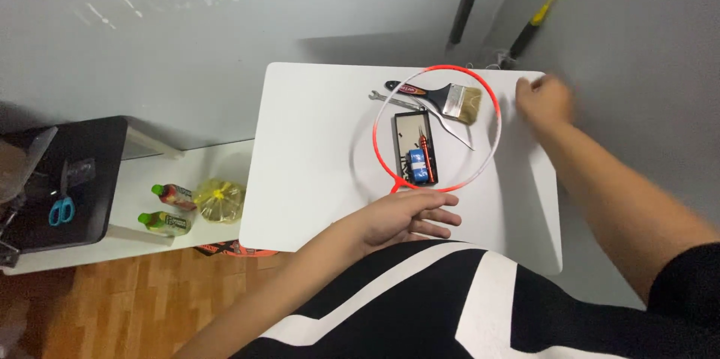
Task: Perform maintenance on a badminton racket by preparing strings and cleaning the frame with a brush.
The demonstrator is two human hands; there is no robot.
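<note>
At lower centre of the frame, the left hand (409, 218) lies flat on the white bench (315, 156), fingers extended and gripping nothing, just touching the near edge of the red-and-white hoop (491, 145). The right hand (545, 100), blurred, sits at the bench's upper right edge; its grip cannot be determined. Inside the hoop lie a black tray (405, 141) and a paintbrush (439, 96). Bottles (171, 209) stand on a shelf at lower left.

Two bottles (171, 209) — one paintbrush (439, 96).
</note>
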